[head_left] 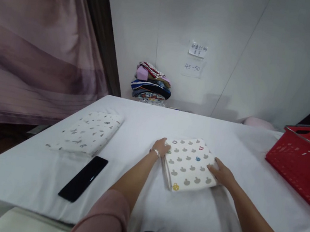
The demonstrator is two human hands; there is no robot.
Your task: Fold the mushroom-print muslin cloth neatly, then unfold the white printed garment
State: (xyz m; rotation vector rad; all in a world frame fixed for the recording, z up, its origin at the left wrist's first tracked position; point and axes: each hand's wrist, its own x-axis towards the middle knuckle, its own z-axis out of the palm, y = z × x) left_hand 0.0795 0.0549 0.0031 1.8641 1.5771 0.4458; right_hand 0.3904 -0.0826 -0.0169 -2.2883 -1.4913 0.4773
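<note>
A folded white cloth with grey mushroom shapes and a few coloured ones is between my hands at the middle of the white-covered table. My left hand, with a bracelet at the wrist, grips its left edge. On the right edge, my right hand holds the cloth with the thumb on top and the other fingers partly hidden. Another folded white cloth with small leaf-like prints lies to the left, and a black phone rests just in front of it.
A red basket with a metal handle stands at the right. Folded fabrics are piled beyond the table's far edge, by a wall with two paper notes. A pink curtain hangs at the left.
</note>
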